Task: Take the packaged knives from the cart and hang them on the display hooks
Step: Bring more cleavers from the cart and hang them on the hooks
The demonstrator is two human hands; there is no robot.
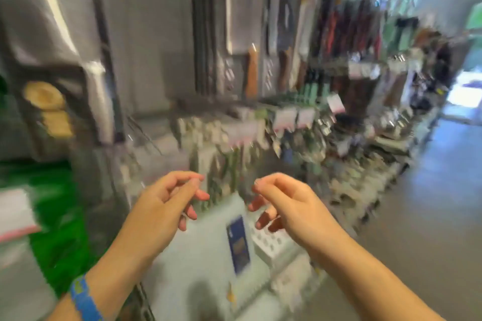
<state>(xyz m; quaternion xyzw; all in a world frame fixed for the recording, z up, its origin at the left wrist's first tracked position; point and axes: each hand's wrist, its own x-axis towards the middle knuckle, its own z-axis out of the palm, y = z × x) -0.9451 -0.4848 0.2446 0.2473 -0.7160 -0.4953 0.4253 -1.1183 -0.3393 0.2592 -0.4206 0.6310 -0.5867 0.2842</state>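
The whole view is motion-blurred. My left hand (167, 200) and my right hand (281, 203) are raised side by side at lower centre, each with thumb and forefinger pinched together and the other fingers curled. Just below and between them is a pale package with a dark blue label (238, 245). The blur hides whether the fingertips grip its top edge or a clear wrapper. Behind the hands runs the display rack (260, 117), with packaged knives (251, 73) hanging on its hooks and pale price tags (285, 118) along the rail.
A green surface (60, 216) and a pink-edged white sheet (15, 214) lie at the left. Round wooden boards (45, 96) sit on a grey stand at upper left. More white packages (276, 247) lie below my right hand. The aisle floor (430, 203) opens to the right.
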